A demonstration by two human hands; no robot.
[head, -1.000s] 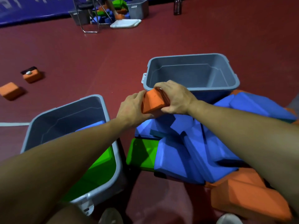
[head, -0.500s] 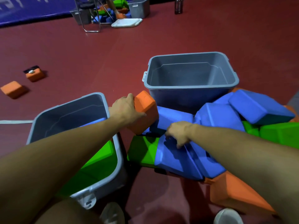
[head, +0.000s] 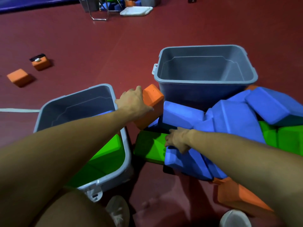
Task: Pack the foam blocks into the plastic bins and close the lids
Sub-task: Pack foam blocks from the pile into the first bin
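My left hand (head: 133, 104) grips an orange foam block (head: 151, 105) held between the two grey bins. The left bin (head: 78, 99) holds green foam and a blue piece. The right bin (head: 205, 79) has nothing in it. My right hand (head: 177, 140) grips the edge of a blue foam block (head: 185, 161) that lies over a green block (head: 149, 146). Behind them is a heap of blue blocks (head: 237, 118), with green blocks (head: 285, 138) at the right.
An orange block (head: 236, 197) lies on the red floor under my right forearm. Two small orange blocks (head: 18, 77) sit far left. At the top stand a chair frame (head: 98, 12), white lids (head: 136, 10) and another bin with blocks. My shoes show at the bottom.
My right hand let go of the orange block, dropped to the blue block and took hold of its edge. My left hand carried the orange block left, toward the left bin.
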